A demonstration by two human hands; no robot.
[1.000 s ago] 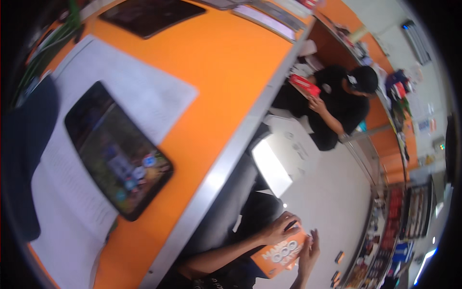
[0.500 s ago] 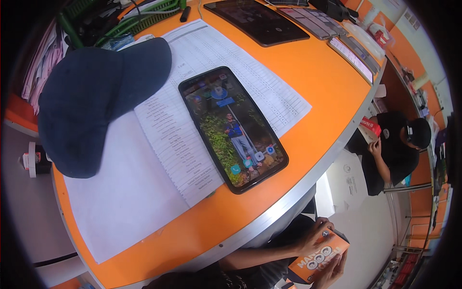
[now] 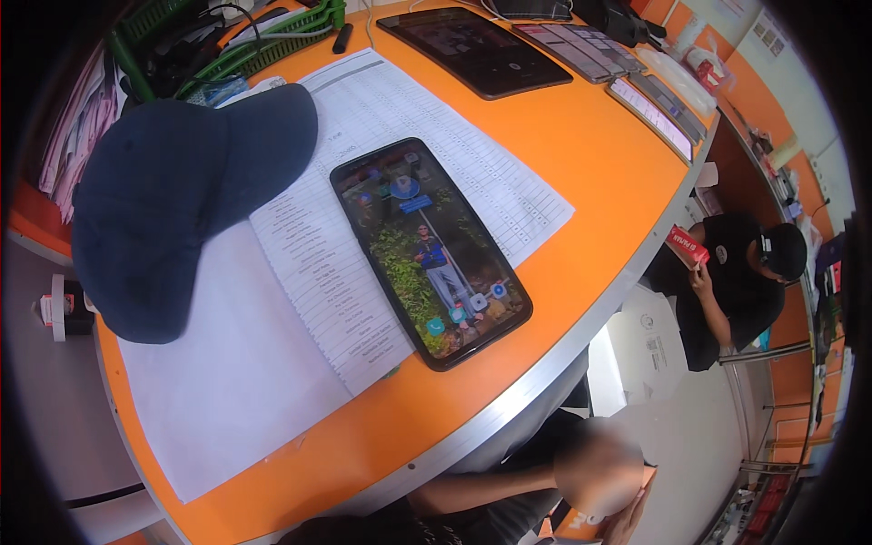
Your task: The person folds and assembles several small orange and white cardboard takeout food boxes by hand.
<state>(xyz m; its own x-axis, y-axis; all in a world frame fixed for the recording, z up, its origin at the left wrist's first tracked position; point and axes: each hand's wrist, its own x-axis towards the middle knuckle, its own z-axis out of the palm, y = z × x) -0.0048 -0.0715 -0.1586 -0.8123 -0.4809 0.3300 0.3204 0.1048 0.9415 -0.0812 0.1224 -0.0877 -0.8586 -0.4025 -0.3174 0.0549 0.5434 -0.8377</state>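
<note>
An orange printed cardboard box [image 3: 574, 523] is beyond the orange table's front edge, low in the picture. My left forearm reaches to it from the lower left. A blurred patch covers my left hand [image 3: 598, 468], so its fingers cannot be made out. My right hand [image 3: 625, 520] is closed along the box's right side, its fingers partly visible. The blur also hides much of the box's printed face. On the table near my hands, a black smartphone [image 3: 431, 254] lies lit, with a picture of a standing person on its screen.
A dark blue cap [image 3: 163, 200] rests on printed sheets [image 3: 232, 363]. A tablet [image 3: 472, 50] and several phones [image 3: 649, 118] line the far side, with a green basket [image 3: 245, 54] far left. At right, a person in black [image 3: 740, 282] holds a red box [image 3: 688, 247].
The view has shifted slightly. My left hand, seen gripping the orange box before, is now blurred, and less of the box shows. At right, the person's red box has tilted and shifted left.
</note>
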